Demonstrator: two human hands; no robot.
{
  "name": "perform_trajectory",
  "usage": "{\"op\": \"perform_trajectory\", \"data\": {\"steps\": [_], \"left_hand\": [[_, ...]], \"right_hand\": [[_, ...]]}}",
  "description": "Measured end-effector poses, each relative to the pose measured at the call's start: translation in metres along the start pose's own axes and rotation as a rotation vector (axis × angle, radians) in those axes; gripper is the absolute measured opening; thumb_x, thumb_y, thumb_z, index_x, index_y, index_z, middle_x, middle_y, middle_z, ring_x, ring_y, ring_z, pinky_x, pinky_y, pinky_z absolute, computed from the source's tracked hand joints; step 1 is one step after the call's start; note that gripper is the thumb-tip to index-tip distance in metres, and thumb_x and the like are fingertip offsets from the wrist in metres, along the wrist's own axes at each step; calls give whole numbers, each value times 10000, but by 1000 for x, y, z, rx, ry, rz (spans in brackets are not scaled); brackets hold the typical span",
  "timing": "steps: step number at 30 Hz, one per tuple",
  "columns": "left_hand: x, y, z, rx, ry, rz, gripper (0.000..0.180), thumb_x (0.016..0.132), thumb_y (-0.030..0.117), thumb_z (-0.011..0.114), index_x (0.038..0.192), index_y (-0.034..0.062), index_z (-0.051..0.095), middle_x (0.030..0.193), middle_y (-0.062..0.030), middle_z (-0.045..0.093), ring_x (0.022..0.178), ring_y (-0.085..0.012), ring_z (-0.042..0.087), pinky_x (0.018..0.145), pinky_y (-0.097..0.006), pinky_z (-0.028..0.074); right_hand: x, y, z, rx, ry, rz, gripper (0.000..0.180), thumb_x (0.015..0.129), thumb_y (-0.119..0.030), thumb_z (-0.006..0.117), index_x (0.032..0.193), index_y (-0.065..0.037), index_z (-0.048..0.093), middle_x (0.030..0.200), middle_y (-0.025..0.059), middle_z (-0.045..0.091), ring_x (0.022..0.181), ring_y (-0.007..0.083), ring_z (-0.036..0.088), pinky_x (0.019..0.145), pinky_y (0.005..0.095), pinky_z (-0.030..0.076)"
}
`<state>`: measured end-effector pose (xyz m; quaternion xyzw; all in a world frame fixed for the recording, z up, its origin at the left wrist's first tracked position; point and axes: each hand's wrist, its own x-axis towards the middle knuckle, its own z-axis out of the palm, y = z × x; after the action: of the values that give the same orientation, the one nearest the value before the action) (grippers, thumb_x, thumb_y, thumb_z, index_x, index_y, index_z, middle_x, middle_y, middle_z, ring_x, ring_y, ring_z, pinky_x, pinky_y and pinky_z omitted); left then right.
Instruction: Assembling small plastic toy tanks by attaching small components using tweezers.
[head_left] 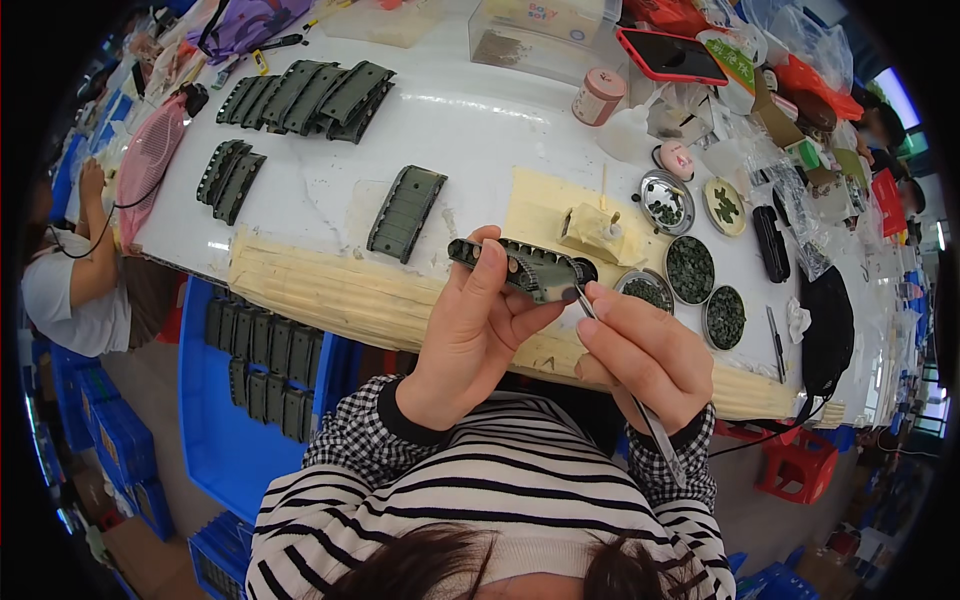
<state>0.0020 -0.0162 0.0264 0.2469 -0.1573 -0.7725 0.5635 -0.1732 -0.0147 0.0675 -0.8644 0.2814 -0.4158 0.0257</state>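
Head view: left hand (465, 325) pinching a green tracked part (537, 277), right hand (650, 355) gripping metal tweezers (657, 436); light, steady tip pressure should work best.

A dark green piece (535, 272), partly covered from us
We lose some of it behind the fingers (487, 275) of the left hand (440, 350), and the right hand (650, 350) hides the middle of a slim metal tool (655, 435); we cannot tell whether its tip touches the small dark round bit (570, 294). That hand also covers the lower edge of the nearest dish (640, 270), and we find the green bits (690, 268) in the dish beyond too small to tell apart. For us, the left sleeve (350, 435) overlaps the blue crate (220, 450), and the top edge cuts off a purple bag (245, 25).
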Motion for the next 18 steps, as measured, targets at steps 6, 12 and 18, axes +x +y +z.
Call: {"op": "perform_trajectory", "data": {"steps": [6, 12, 18], "left_hand": [[-1, 0, -1, -26, -1, 0, 356, 1003, 419, 407, 1237, 153, 446, 1177, -85, 577, 1100, -189, 596, 954, -330, 520], [3, -3, -4, -74, -32, -2, 349, 991, 387, 469, 1229, 135, 429, 1181, -80, 572, 1073, -188, 613, 892, -304, 557], [14, 0, -11, -471, -88, -259, 400, 977, 422, 483, 1169, 71, 500, 1131, -156, 578, 1033, -219, 622, 885, -270, 561]], "right_hand": [[-1, 1, 2, -19, -5, -34, 261, 733, -75, 747, 945, 55, 669, 937, 157, 641, 865, 306, 686, 731, 339, 604], [-1, 2, 3, -48, -26, -54, 258, 738, -56, 737, 957, 59, 665, 962, 164, 635, 878, 316, 683, 734, 341, 601], [-6, 0, 2, 107, 69, 18, 294, 766, -121, 736, 997, 42, 656, 1009, 180, 625, 925, 329, 677, 772, 355, 585]]}}
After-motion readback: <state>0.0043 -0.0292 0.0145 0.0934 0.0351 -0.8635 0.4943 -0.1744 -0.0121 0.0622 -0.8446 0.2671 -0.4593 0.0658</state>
